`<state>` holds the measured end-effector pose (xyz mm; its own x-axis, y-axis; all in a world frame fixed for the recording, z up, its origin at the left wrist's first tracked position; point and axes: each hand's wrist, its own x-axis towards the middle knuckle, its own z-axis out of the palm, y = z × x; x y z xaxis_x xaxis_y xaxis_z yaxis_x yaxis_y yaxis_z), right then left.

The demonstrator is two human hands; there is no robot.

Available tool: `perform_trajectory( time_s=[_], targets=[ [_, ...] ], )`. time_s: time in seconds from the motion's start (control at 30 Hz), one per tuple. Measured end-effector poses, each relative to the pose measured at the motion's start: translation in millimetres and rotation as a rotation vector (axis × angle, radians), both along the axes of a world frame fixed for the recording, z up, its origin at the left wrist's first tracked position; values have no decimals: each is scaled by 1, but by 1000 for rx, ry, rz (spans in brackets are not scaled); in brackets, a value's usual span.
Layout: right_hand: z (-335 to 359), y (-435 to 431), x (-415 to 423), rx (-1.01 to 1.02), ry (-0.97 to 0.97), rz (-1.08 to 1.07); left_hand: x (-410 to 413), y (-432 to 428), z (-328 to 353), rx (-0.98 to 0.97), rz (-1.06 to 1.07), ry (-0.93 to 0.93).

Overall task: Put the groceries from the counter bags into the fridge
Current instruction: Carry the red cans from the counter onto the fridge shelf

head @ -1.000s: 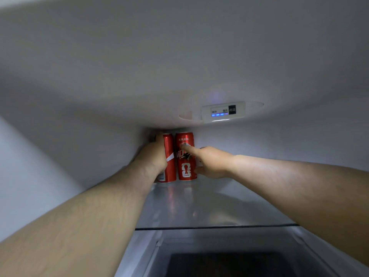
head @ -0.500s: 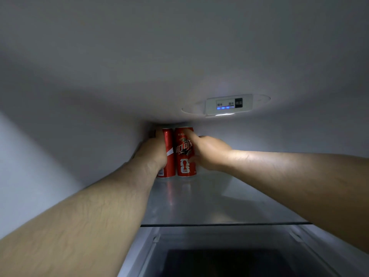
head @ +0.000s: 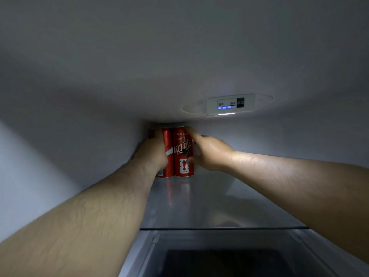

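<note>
Left can (head: 168, 154) and right can (head: 182, 156), both red, stand upright and touching at the back left corner of the glass shelf (head: 209, 206). Left hand (head: 151, 154): grip wrapped round the left can's body. Right hand (head: 209, 152): grip curled round the right can's right side, forefinger at its top rim. A lit control panel (head: 229, 105) sits on the ceiling above the shelf's rear.

You have one glass shelf (head: 209, 204) before you, level, with a dark strip along its front edge. Two red cans stand upright on it at the back left corner: the left can (head: 168, 154) and the right can (head: 182, 156), side by side and touching. Their reflections show on the glass in front of them.
</note>
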<state>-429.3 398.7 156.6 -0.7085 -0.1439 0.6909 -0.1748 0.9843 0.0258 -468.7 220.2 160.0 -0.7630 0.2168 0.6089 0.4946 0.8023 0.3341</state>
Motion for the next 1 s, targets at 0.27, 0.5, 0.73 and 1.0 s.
perform_trajectory(
  time_s=[0.27, 0.5, 0.73, 1.0],
  targets=[
    [11, 21, 21, 143, -33, -116, 11, -3, 4, 75, -68, -48],
    [29, 16, 64, -28, -266, -196, 45, -20, 2, -28, -84, -92],
    [19, 9, 110, -172, -425, -314, 108, -33, -1, -112, -98, -209],
    [-5, -13, 184, -359, -194, -134, 166, -48, -19, -198, -8, -109]
  ],
)
